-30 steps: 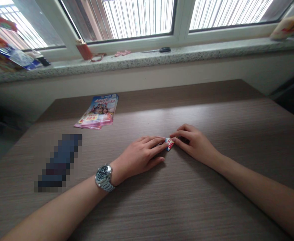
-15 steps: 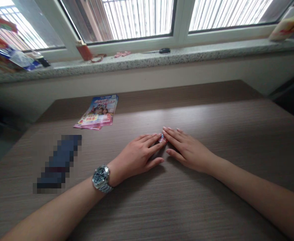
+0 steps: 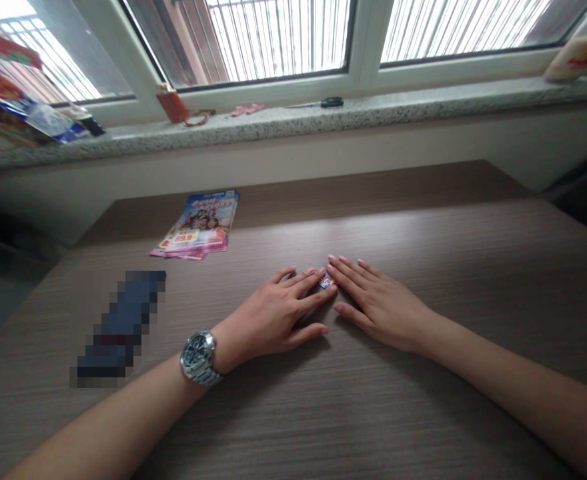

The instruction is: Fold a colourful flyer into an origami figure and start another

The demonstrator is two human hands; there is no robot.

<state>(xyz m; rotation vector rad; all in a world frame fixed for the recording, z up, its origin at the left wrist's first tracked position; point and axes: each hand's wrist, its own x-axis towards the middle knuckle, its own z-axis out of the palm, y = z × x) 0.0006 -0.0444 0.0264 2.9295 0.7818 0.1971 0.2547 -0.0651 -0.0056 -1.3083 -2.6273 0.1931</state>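
A small piece of glossy printed paper (image 3: 326,281), white, red and blue, lies on the brown wood-grain table (image 3: 273,413), well in from the far edge and both side edges. Fingers cover much of it, so its full outline and any folds cannot be made out. The left hand (image 3: 273,313) is flat, fingers a little spread and thumb wide, its fingertips over the paper. The right hand (image 3: 388,303) is flat too, fingers nearly together, index fingertip at the paper's right side; whether it presses there is hard to tell. A silver metal wristwatch (image 3: 197,357) sits on the left wrist, its dial too small to read.

Near the far left corner lies a stack of pink-and-blue printed flyers (image 3: 198,223), the lower sheets mostly hidden. Toward the left edge, a dark-blue oblong object (image 3: 123,320) is pixelated beyond recognition. The table's near edge is out of view.
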